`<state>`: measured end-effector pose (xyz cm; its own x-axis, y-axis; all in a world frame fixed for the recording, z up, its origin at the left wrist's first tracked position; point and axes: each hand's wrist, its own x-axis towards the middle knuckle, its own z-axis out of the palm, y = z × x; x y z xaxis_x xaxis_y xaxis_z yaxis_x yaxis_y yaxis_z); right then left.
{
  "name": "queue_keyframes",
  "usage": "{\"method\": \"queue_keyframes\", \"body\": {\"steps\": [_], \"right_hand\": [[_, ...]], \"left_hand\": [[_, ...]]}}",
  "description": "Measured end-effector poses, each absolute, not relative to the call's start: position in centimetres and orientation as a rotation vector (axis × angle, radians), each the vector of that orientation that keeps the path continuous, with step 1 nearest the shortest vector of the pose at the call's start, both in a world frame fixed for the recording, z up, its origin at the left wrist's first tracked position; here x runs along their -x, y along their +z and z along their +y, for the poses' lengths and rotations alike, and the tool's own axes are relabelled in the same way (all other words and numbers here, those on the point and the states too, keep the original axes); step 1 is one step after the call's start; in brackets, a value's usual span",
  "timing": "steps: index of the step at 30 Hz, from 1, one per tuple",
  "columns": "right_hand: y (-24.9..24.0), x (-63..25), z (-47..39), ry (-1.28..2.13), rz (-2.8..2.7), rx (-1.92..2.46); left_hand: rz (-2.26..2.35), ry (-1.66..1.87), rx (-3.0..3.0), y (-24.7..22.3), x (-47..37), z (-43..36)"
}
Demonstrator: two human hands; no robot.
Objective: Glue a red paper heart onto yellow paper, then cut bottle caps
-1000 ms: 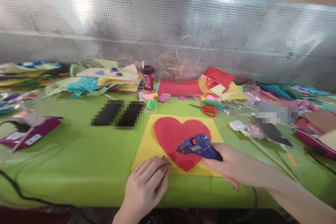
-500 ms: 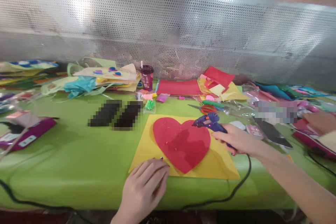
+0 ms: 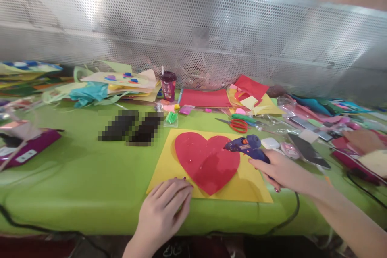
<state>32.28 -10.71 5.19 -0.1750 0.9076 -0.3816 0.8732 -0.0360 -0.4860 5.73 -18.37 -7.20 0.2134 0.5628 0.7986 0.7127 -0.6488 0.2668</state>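
A red heart cutout [image 3: 208,161] lies on a yellow sheet [image 3: 256,185], with small shiny clear spots on its surface. My right hand [image 3: 281,171] is closed around the handle of a blue glue gun [image 3: 243,145]. Its nozzle points left, at the heart's upper right lobe; whether it touches cannot be told. At the sheet's lower left edge rests my left hand [image 3: 166,205], palm down, fingers loosely bent and the thumb a little apart, holding nothing visible. Its fingertips are beside the heart's lower left side.
Red-handled scissors [image 3: 238,125] lie behind the sheet. Two dark pixelated shapes [image 3: 117,126] are to the left. A purple power strip [image 3: 36,149], a lidded cup [image 3: 168,86], stacked coloured sheets [image 3: 205,98] and phones [image 3: 308,151] surround the work. The glue gun's black cord [image 3: 296,205] hangs near the front edge.
The glue gun and my right hand have shifted slightly right and down, away from the heart. My left hand stays on the sheet. The whole view has moved a little.
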Motion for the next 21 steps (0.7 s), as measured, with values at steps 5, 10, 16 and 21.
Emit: {"method": "queue_keyframes", "body": {"steps": [5,10,16,21], "right_hand": [[5.8,-30.9,-12.9,1.159,-2.217,1.960],[5.4,-31.5,-14.3,1.274,-2.213,1.988],[5.2,-33.5,-12.7,1.132,-2.125,2.088],[4.6,-34.3,-10.7,1.060,-2.003,2.111]], "left_hand": [[-1.237,-1.413,2.291,-7.1,-5.8,-18.4],[-1.232,-1.404,2.297,-7.2,-5.7,-18.4],[-1.226,-1.418,2.299,-7.0,-5.8,-18.4],[-1.241,-1.400,2.311,-7.3,-5.7,-18.3]]}}
